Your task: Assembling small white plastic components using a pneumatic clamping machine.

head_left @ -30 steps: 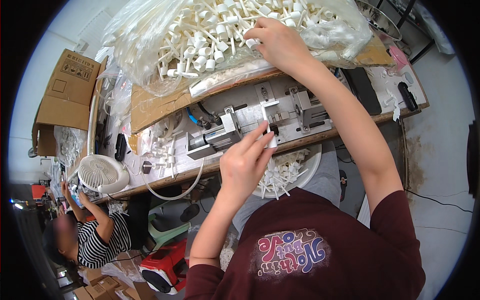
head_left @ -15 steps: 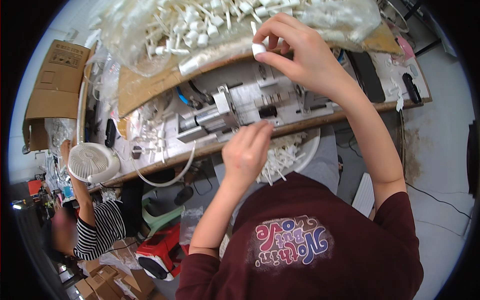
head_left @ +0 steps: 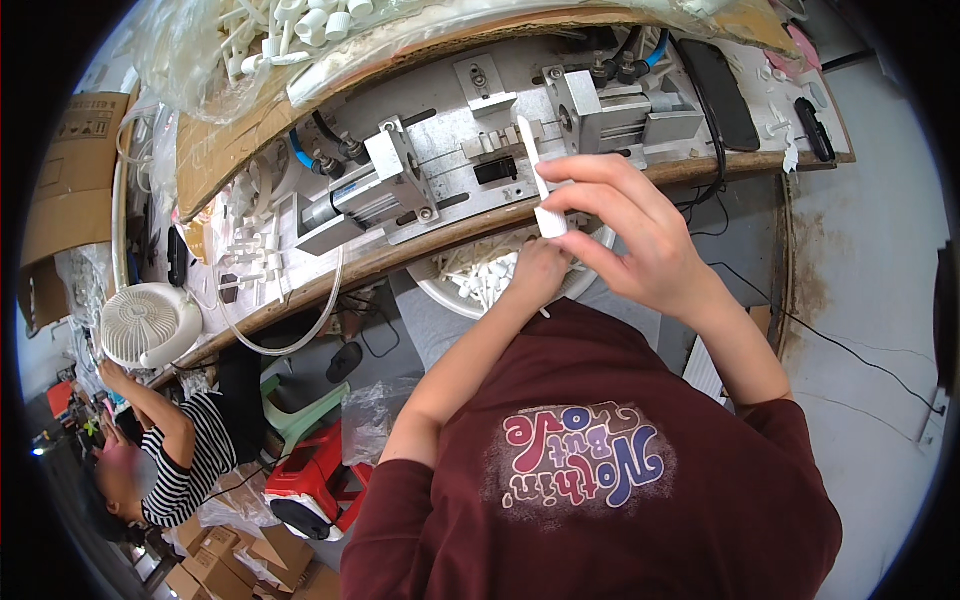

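My right hand [head_left: 640,235] pinches a white ribbed cap with a long thin stem [head_left: 533,160] between thumb and fingers. The cap is at the bottom and the stem points up, in front of the clamping machine. Just below it, my left hand [head_left: 540,272] reaches into a white bowl [head_left: 436,294] on my lap. Its fingers are partly hidden by the right hand and the bowl, so their grip does not show. White stemmed caps [head_left: 490,277] lie heaped in the bowl. Between two metal air cylinders, the machine's small metal holder [head_left: 488,143] stands without a cap in it.
The left cylinder [head_left: 365,190] and right cylinder [head_left: 625,118] sit on the bench. Behind them, cardboard [head_left: 225,165] bears a plastic bag of white caps [head_left: 320,22]. A phone-like black slab [head_left: 720,95] lies right; a white fan [head_left: 150,325] and a striped-shirted person [head_left: 195,450] are left.
My right hand has come down and nearer from the heap on the cardboard, carrying the stemmed cap. My left hand has moved from the machine's front edge down into the bowl. The view has shifted.
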The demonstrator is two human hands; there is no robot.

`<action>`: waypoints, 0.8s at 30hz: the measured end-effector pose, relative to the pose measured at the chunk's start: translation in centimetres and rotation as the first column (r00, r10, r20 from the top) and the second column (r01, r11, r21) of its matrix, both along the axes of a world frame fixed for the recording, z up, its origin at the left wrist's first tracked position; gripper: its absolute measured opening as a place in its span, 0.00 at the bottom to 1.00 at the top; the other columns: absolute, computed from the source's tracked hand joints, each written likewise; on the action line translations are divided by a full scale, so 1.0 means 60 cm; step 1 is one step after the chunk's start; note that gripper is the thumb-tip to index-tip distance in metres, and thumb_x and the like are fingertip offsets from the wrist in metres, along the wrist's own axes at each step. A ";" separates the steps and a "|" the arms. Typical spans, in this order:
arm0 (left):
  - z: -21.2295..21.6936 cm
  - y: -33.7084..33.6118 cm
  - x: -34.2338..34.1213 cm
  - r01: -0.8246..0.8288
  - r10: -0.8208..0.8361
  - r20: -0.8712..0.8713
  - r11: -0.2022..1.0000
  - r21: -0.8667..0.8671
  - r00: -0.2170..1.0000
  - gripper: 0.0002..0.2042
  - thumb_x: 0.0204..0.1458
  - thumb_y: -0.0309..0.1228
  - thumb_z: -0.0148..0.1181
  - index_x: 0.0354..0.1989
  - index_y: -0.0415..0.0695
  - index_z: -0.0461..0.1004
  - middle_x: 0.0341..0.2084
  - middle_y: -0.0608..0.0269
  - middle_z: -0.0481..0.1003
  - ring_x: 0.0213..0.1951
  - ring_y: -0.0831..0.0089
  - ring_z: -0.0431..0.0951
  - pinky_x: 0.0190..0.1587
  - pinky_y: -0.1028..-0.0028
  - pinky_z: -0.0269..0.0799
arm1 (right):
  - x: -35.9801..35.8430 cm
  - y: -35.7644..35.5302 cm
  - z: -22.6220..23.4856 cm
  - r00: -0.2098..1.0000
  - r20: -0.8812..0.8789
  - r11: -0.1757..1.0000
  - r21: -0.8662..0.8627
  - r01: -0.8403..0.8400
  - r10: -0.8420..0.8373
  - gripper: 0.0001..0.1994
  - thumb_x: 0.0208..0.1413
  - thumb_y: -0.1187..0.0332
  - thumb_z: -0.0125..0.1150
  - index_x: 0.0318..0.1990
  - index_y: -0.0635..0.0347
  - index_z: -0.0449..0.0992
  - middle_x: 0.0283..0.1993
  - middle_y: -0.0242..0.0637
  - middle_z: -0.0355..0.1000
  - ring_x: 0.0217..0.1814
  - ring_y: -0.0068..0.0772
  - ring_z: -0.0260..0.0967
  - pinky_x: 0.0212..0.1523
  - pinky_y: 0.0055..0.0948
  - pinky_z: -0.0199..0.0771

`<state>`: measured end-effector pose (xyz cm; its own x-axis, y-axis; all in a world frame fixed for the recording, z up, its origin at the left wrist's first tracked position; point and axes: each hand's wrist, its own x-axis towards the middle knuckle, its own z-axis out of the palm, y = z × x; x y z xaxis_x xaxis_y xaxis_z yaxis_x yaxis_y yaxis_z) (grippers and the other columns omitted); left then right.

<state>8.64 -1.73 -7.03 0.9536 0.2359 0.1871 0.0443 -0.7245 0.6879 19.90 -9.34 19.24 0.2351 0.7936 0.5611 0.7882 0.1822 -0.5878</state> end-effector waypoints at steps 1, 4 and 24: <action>-0.011 -0.006 0.009 0.010 -0.015 -0.130 0.999 -0.040 0.991 0.08 0.55 0.31 0.57 0.38 0.43 0.79 0.33 0.55 0.78 0.37 0.56 0.79 0.40 0.54 0.74 | -0.003 -0.006 -0.001 1.000 0.005 1.000 -0.001 0.010 -0.010 0.13 0.48 0.76 0.68 0.42 0.63 0.75 0.53 0.41 0.73 0.49 0.44 0.73 0.48 0.35 0.76; -0.022 -0.010 0.010 -0.020 0.006 -0.079 0.984 -0.179 0.997 0.08 0.55 0.30 0.58 0.39 0.42 0.79 0.33 0.53 0.79 0.36 0.53 0.80 0.40 0.55 0.75 | -0.009 -0.024 -0.009 0.999 0.006 0.999 -0.015 0.047 -0.046 0.13 0.48 0.76 0.68 0.43 0.63 0.75 0.53 0.41 0.73 0.49 0.44 0.73 0.48 0.36 0.76; 0.426 0.104 -0.165 -0.156 0.097 -0.144 0.136 -0.978 0.985 0.24 0.65 0.25 0.51 0.68 0.38 0.57 0.35 0.67 0.67 0.32 0.81 0.68 0.33 0.80 0.64 | -0.037 0.061 -0.059 0.804 0.571 0.958 -0.101 0.267 -0.164 0.11 0.45 0.69 0.59 0.37 0.62 0.75 0.54 0.50 0.77 0.22 0.22 0.70 0.34 0.25 0.68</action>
<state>-1.27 4.51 18.56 0.8883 0.3085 -0.3403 0.1053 0.5843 0.8047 17.67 -5.71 15.70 0.1030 0.8534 0.5109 0.9947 -0.0918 -0.0472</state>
